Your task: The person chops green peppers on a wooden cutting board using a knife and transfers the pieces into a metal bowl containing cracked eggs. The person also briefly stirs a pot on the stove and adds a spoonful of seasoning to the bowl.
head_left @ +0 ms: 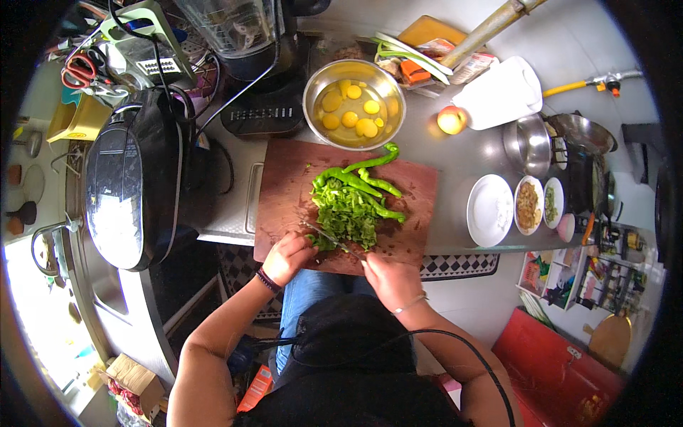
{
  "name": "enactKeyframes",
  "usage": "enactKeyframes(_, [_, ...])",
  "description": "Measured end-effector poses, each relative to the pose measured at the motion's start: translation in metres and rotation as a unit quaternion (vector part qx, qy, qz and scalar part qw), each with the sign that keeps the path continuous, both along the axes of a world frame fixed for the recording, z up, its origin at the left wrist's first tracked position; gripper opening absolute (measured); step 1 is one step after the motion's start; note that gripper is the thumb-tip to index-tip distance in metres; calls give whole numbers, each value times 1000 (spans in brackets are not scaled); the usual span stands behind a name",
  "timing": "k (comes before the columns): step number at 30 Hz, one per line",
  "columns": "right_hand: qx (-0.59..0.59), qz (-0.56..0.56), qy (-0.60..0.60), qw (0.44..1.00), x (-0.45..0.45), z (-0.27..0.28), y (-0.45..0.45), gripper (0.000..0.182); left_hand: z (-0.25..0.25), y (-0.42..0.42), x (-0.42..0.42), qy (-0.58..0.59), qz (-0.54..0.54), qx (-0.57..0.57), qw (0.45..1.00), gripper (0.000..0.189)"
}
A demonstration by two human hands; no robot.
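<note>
My right hand grips a kitchen knife, whose blade points left across the wooden cutting board. My left hand, fingers curled, holds a piece of green pepper down at the board's near left part, beside the blade. Just beyond the knife lies a heap of chopped green pepper. Several whole long green peppers lie behind and to the right of the heap. Past the board's far edge stands a steel bowl of raw eggs with yellow yolks.
A black rice cooker and a blender base stand to the left. To the right are an apple, a white plastic container, a white plate and small dishes of chopped food. The counter's near edge runs beneath the board.
</note>
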State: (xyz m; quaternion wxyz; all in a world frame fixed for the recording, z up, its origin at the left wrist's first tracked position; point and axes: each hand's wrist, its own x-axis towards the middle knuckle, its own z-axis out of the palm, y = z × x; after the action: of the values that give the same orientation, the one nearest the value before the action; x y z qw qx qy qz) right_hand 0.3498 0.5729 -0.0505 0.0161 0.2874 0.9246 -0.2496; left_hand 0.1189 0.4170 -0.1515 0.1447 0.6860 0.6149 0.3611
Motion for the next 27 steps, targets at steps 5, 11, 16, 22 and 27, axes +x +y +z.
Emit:
enactKeyframes(5, [-16, -30, 13, 999, 5, -7, 2, 23, 10, 3, -4, 80, -58, 33, 995, 30])
enactKeyframes(11, [6, -20, -39, 999, 10, -15, -6, 22, 12, 5, 1, 114, -62, 85, 988, 25])
enactKeyframes(16, [-4, -6, 25, 1000, 11, 9, 5, 21, 8, 4, 0, 136, -78, 103, 982, 17])
enactKeyframes(22, [5, -7, -21, 1000, 14, -25, -4, 23, 10, -2, 1, 171, -101, 100, 975, 22])
enactKeyframes(27, [-18, -35, 7, 999, 10, -23, 2, 26, 25, -10, 2, 97, -12, 5, 995, 26])
